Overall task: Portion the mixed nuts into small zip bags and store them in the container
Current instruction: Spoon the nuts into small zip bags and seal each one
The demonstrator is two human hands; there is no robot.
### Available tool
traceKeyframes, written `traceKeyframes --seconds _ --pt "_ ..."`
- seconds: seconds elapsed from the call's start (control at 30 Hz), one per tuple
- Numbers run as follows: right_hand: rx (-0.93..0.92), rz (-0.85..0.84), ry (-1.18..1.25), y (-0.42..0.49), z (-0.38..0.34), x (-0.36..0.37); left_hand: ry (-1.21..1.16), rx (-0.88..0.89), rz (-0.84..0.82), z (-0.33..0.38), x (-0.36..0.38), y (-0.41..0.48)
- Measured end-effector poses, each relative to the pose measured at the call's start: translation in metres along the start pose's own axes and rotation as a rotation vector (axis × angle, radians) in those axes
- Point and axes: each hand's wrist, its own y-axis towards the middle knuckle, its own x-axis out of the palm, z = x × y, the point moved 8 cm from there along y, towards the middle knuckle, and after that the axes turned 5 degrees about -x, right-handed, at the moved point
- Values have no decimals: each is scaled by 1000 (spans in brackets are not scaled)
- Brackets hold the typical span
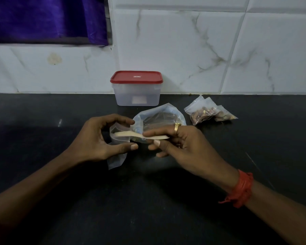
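The left hand [94, 138], left of centre, has its fingers [120, 119] curled round the mouth of a small zip bag [116, 161]. The bag hangs limp from that grip, just above the dark surface [42, 129]. A pale flat spoon [124, 134] reaches into the bag's mouth, and the right hand [187, 149] pinches the spoon's handle between thumb and fingertips. The light is dim, so I cannot tell whether the spoon carries any nuts.

The main risk is a spill at the mouth. The film is thin and slack, so if the left grip loosens, the opening could fold shut against the spoon and nuts would scatter over the surface. A spoon tilted before it is well inside would spill in the same way. Dark nuts on a dark surface would be hard to find again.

Just behind the hands lies the large supply bag [159, 114], open and crumpled. A careless pull-back of the right hand could catch it. Behind that bag, against the tiled wall [201, 50], stands the container [137, 96]. Its red lid [136, 77] is still on, so nothing can go inside until a hand is free. At centre right, two filled bags [201, 113] lie on the surface, overlapping each other.
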Motion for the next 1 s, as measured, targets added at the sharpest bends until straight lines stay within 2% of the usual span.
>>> traceKeyframes --seconds 0.07,0.13,0.33,0.43,0.53,0.63,0.77,1.0 --pt "-86 36 -101 0 -5 -4 -10 0 1 -1 0 0" --pt "-98 99 -97 0 -5 -11 -26 7 -9 -1 2 -1" --pt "-23 185 42 3 3 -20 -31 1 -83 -4 8 1" --pt "19 176 51 3 6 -19 -30 -14 -82 -7 10 0" --pt "27 268 90 3 5 -27 -7 -22 -96 -12 11 0" --pt "51 381 156 3 6 -41 -10 -33 -138 -16 15 0" --pt "94 438 198 4 12 -51 -55 -15 -209 -11 20 -3" --pt "103 575 86 3 16 -77 -56 63 -380 4 32 -10"
